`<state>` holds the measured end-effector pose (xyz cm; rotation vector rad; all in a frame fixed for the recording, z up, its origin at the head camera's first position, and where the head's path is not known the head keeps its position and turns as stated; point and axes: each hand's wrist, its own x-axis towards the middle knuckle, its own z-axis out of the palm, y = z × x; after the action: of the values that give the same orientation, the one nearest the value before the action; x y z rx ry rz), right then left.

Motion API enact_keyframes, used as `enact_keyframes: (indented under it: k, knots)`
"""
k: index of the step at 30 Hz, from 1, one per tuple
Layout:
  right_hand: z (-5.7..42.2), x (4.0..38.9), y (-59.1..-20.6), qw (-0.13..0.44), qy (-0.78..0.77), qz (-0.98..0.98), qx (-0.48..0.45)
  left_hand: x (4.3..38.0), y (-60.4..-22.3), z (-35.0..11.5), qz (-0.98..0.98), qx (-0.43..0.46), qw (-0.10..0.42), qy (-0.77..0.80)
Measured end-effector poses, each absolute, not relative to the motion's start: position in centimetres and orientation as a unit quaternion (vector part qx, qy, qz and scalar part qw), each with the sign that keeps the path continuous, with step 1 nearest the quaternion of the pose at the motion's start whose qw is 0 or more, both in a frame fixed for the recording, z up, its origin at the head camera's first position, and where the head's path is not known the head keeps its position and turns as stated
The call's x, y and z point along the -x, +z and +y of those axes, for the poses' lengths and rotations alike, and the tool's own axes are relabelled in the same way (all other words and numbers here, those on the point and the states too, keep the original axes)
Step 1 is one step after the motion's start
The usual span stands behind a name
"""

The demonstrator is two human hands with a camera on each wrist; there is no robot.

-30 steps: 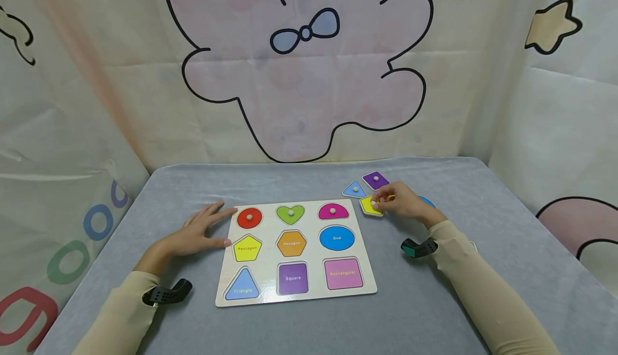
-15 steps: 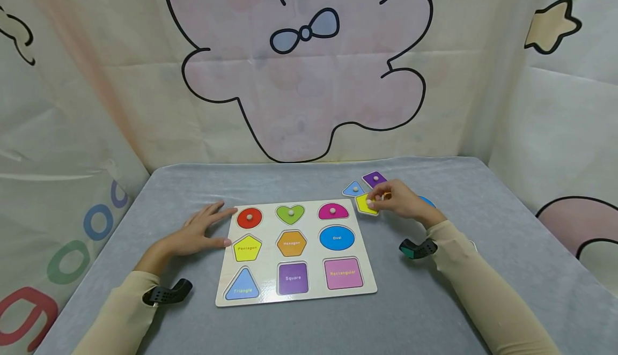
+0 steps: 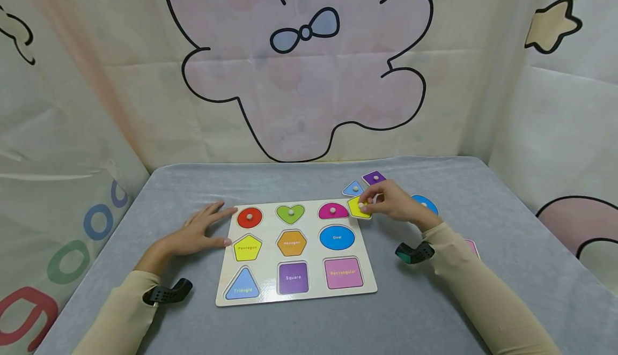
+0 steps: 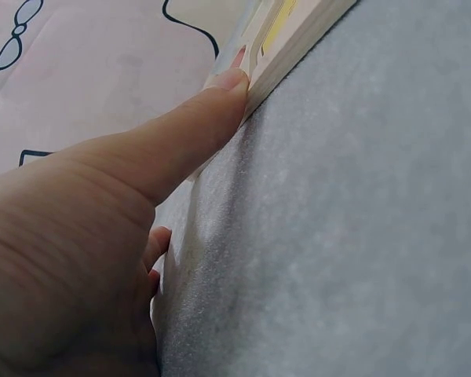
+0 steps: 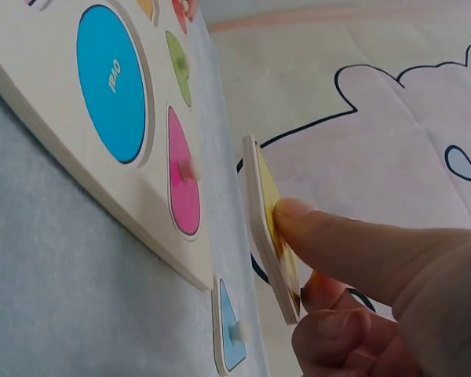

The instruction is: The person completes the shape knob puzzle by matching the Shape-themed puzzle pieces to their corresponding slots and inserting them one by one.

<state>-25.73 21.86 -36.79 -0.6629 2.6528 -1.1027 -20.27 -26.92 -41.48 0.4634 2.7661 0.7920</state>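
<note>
My right hand (image 3: 395, 204) pinches the small knob of a yellow pentagon puzzle piece (image 3: 354, 209) between thumb and fingers, over the upper right corner of a white shape puzzle board (image 3: 268, 277). In the right wrist view the yellow piece (image 5: 265, 224) is held clear of the board, tilted on edge to that camera. My left hand (image 3: 199, 233) has its fingers spread and touches the board's left edge; the thumb (image 4: 208, 110) presses there in the left wrist view. A red circle (image 3: 243, 217), a green heart (image 3: 284, 214) and a pink half circle (image 3: 328, 213), all knobbed, sit in the top row.
Behind the board lie a blue triangle piece (image 3: 351, 191) and a purple piece (image 3: 369, 179). A blue oval piece (image 3: 426, 204) is beyond my right wrist, and a pink piece (image 3: 472, 246) shows partly behind the sleeve. Grey cloth (image 3: 299, 331) covers the table.
My right hand has moved left with the yellow pentagon piece, from beside the board to over its corner. More of the blue oval and a pink piece now show. The left hand stays still.
</note>
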Motion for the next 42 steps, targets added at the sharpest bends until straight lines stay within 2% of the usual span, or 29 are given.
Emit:
enact_keyframes:
  k: [22, 42]
  knots:
    - [19.3, 24.6, -38.0, 0.136, -0.377, 0.879, 0.259, 20.3, -41.2, -26.4, 0.942, -0.157, 0.121, 0.27]
    - [13.9, 24.4, -37.3, 0.145, -0.367, 0.874, 0.283, 20.4, -41.4, -26.9, 0.943, -0.152, 0.122, 0.271]
